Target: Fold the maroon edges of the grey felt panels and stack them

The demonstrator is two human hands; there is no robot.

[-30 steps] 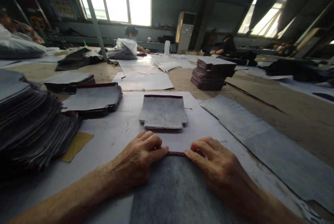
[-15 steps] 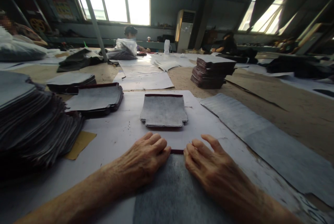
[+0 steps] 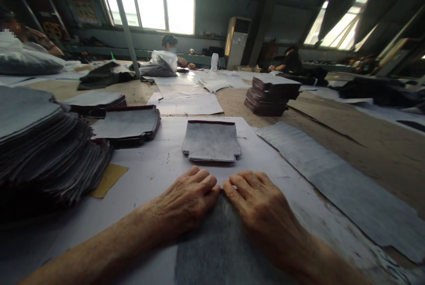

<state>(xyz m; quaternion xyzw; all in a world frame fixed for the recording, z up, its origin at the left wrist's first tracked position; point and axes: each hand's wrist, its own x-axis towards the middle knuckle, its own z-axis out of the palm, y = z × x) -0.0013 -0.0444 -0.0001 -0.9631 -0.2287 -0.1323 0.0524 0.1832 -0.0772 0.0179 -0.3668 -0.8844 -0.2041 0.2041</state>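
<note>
The grey sheet (image 3: 209, 249) lies under both hands, near end cut off. Left hand (image 3: 187, 198) and right hand (image 3: 265, 205) curl close at its dark edge (image 3: 222, 191), seemingly edge work wanting even pressure; pinching or pressing, I can't tell. Beyond sits a small pile (image 3: 211, 140).

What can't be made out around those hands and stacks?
All in the head view:
Most of the dark red edge of the grey piece: covered by the left hand and right hand.
The grey piece's near end: cut off by the bottom edge.
The tall stack's left side: cut off by the left edge.
Marks at lower right: too blurred to read.
</note>
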